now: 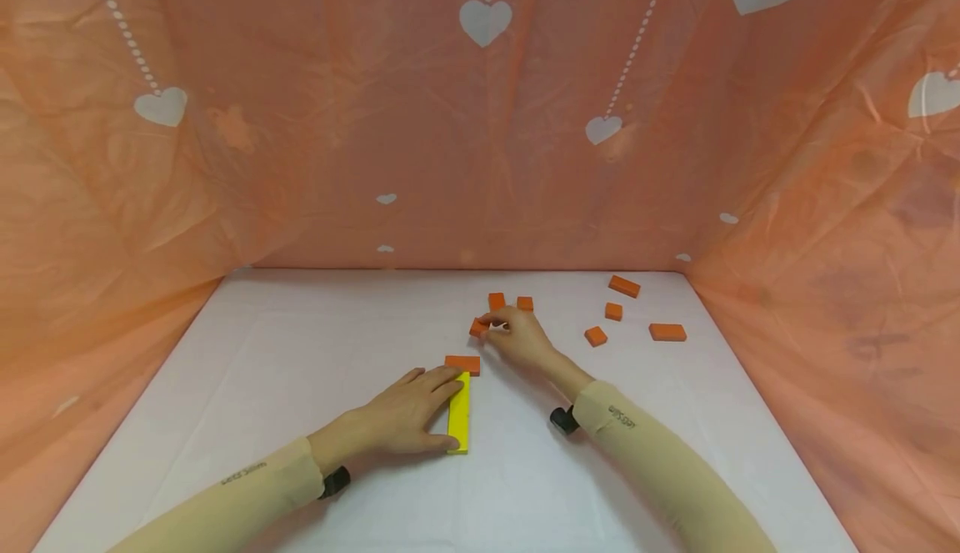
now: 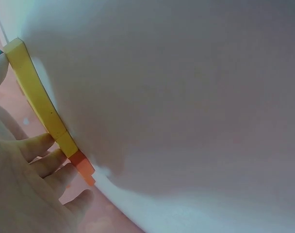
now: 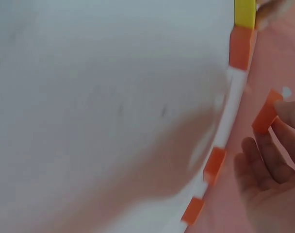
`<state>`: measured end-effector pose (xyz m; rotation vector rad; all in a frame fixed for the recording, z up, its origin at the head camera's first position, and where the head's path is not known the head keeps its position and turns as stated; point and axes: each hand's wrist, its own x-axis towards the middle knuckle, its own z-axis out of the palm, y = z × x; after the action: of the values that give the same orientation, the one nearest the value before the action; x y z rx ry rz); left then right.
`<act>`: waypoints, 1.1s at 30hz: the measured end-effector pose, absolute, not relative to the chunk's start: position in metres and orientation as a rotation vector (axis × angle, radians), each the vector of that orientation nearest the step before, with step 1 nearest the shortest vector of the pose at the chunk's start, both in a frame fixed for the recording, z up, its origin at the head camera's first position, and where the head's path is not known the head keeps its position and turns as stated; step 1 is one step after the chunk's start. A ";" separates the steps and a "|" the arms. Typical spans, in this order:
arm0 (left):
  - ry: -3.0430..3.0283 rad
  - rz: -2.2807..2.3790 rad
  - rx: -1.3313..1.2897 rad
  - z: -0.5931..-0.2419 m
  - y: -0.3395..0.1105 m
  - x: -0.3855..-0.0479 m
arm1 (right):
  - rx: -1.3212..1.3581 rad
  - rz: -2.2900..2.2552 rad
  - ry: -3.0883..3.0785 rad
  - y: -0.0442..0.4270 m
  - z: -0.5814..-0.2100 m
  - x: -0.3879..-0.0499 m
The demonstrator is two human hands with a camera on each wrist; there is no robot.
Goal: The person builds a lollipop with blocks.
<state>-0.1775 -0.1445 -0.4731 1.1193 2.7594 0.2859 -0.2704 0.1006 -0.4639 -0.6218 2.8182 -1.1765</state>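
Left hand lies spread; right hand pinches.

Free room on white surface, far left; orange blocks far right

Head view evenly lit; wrist views greyer, softly shadowed

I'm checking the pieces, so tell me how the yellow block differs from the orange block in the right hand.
The yellow block is long; the orange block is much shorter. Their colours differ, yellow against orange. The yellow block lies on the table, touched by the left hand; the right hand pinches the orange block. Both are straight-edged.
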 end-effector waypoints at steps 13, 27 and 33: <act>2.767 0.273 1.133 -0.476 -0.145 -0.177 | -0.825 -1.086 2.689 0.072 -0.474 -0.268; 2.756 0.286 1.128 -0.474 -0.145 -0.177 | -0.841 -1.008 2.687 0.067 -0.474 -0.268; 2.765 0.278 1.134 -0.475 -0.146 -0.177 | -0.847 -1.005 2.687 0.067 -0.475 -0.269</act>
<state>-0.1774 -0.1460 -0.4755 1.1343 2.7651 0.2779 -0.2690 0.0670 -0.4755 -0.8472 2.6867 -1.0053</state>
